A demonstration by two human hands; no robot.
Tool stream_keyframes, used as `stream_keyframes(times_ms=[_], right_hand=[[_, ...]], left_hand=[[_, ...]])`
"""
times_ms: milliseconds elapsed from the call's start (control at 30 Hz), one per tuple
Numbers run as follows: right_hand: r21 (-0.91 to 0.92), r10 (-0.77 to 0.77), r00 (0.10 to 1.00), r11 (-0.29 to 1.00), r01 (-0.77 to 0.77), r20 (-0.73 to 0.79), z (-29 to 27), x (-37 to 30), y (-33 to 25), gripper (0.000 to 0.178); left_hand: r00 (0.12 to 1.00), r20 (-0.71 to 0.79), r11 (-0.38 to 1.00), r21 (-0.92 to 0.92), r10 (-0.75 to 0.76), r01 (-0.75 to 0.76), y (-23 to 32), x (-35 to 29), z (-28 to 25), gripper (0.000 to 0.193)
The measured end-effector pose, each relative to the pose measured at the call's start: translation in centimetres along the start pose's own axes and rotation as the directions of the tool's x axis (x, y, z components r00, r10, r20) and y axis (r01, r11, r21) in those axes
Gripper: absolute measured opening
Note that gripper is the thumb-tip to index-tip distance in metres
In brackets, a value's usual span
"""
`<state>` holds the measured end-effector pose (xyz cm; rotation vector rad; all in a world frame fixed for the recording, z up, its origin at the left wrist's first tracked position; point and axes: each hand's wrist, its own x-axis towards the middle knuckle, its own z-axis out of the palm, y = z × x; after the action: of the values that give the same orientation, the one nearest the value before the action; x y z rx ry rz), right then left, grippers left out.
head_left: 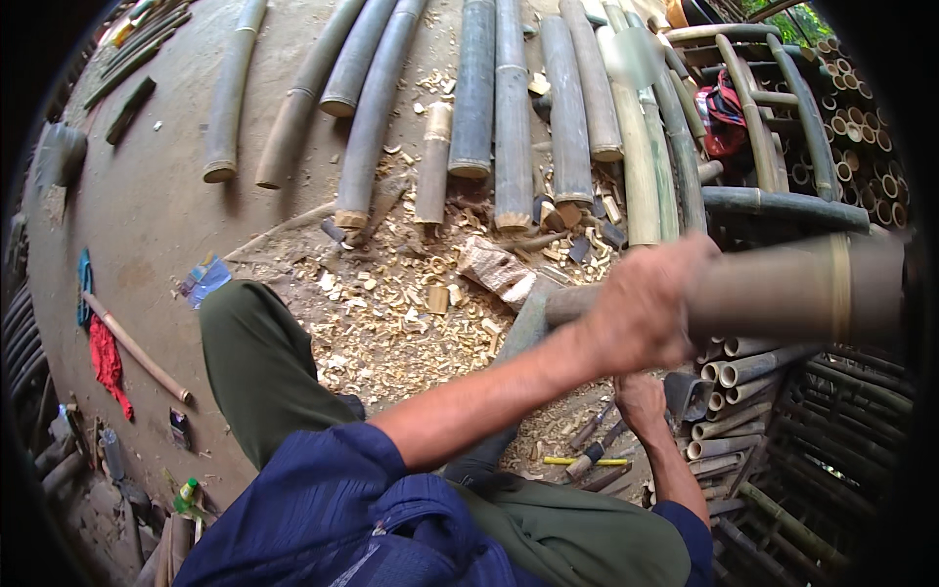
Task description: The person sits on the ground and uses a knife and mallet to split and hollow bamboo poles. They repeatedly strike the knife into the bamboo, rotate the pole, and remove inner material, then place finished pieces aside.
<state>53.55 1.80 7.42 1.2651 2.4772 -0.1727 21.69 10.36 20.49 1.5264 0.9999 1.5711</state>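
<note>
My left hand (646,303) is wrapped round a thick brown bamboo pole (802,291). The pole is smeared by motion; its wide end lies at the right, and its narrower far end points toward a rough wooden block (499,271) in the shavings. Below it, my right hand (641,401) is closed in a fist. Right beside that fist shows a dark, flat metal blade (688,396); whether the fist holds its handle is hidden. On the ground nearby lie a tool with a dark and light handle (592,455) and a thin yellow stick (587,461).
Several bamboo poles (472,88) lie side by side ahead of me, with pale shavings (391,333) before them. A bamboo frame (782,201) and stacked bamboo pieces (724,445) stand at the right. At the left lie a wooden stick (137,347) and a red cloth (106,364).
</note>
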Motion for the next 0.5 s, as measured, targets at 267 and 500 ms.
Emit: stream_keyframes(times_ms=[267, 500], right_hand=[[0.834, 0.582, 0.806, 0.390, -0.389, 0.104, 0.1, -2.5, -7.6, 0.031], [0.848, 0.449, 0.772, -0.486, -0.212, 0.450, 1.7, -3.7, -16.6, 0.030]], left_hand=[[0.710, -0.313, 0.761, -0.073, -0.632, 0.645, -9.0, -7.3, -10.3, 0.063], [0.563, -0.599, 0.366, 0.429, -0.569, 0.826, -16.7, -9.6, -19.9, 0.069]])
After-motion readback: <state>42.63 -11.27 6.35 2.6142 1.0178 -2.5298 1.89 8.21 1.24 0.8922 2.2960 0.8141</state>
